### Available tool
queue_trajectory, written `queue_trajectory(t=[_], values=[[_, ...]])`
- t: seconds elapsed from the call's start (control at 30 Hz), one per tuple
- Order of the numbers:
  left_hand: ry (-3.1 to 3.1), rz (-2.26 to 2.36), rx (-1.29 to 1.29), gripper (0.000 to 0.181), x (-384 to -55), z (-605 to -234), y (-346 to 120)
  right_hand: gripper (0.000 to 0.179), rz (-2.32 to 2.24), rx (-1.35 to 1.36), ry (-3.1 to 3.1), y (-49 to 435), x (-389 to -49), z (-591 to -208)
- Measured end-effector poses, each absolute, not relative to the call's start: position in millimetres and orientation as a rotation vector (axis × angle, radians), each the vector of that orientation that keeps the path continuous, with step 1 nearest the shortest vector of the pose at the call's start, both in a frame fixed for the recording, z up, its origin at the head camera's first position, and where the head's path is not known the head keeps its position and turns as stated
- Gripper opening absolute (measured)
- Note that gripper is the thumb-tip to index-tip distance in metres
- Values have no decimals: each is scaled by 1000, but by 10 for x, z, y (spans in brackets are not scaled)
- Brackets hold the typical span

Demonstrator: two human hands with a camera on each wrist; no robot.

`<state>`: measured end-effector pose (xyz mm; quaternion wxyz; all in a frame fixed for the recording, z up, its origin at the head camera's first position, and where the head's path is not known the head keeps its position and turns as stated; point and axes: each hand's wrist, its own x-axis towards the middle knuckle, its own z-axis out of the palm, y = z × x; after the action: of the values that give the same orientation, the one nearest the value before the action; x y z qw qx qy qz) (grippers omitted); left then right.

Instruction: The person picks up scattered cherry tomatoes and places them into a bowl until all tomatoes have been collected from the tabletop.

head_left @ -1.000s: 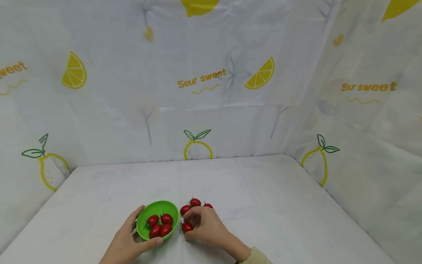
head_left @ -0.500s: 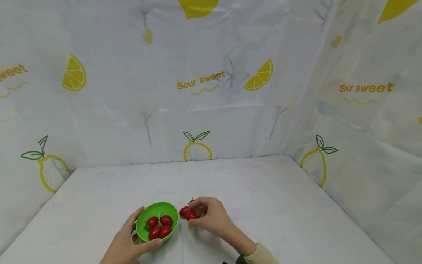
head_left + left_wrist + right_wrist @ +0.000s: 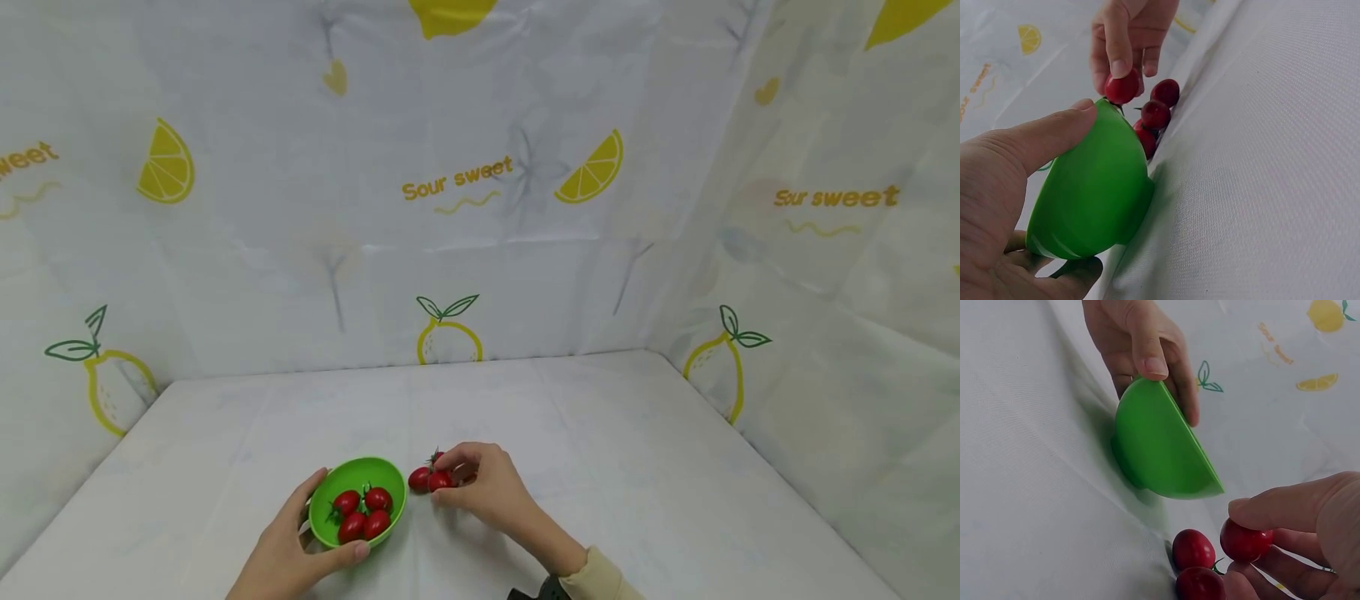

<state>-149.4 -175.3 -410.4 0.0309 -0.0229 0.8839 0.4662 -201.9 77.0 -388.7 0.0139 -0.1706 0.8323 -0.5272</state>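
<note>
My left hand [image 3: 288, 537] grips a green bowl [image 3: 1094, 187], thumb at the near rim and fingers round its far side and underside. Several red cherry tomatoes [image 3: 363, 515] with green stems lie inside it, as the head view shows. Just right of the bowl, my right hand [image 3: 483, 487] pinches one cherry tomato [image 3: 1245, 542] between thumb and fingertips. In the left wrist view that tomato [image 3: 1122, 86] is raised above the tabletop, overlapping the bowl's rim. Loose cherry tomatoes [image 3: 1155, 114] sit close together on the cloth below; the right hand partly hides them in the head view.
A white cloth [image 3: 600, 450] covers the tabletop. Pale sheeting [image 3: 480, 275] printed with lemons and lettering hangs behind it and along the sides. A beige sleeve [image 3: 600, 577] shows on the right arm, with a dark object [image 3: 551, 589] beside the wrist.
My right hand has taken the nearest loose cherry tomato, lifted it and moved it slightly farther off and right. The left hand and the bowl stay about where they were.
</note>
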Motion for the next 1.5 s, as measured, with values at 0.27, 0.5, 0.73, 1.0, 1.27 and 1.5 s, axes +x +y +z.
queue_trajectory(t=[0.27,0.5,0.73,1.0,1.27,1.5], values=[[2744,1411,-78,104,-1469,-4118,-1754,27,-1680,-504,2546,774,-2016,-3887],[2741,1426,-53,102,-1485,-4104,-1754,26,-1683,-479,2527,766,-2008,-3843],[2759,1400,-43,101,-1503,-4084,-1750,27,-1773,-391,2484,758,-2015,-3789],[2752,1414,-49,102,-1489,-4092,-1744,25,-1835,-333,2406,665,-2028,-3738],[2756,1443,-33,101,-1491,-4100,-1755,26,-1867,-397,2313,513,-2023,-3649],[2736,1472,-47,102,-1505,-4128,-1759,24,-1902,-476,2253,400,-1878,-3464]])
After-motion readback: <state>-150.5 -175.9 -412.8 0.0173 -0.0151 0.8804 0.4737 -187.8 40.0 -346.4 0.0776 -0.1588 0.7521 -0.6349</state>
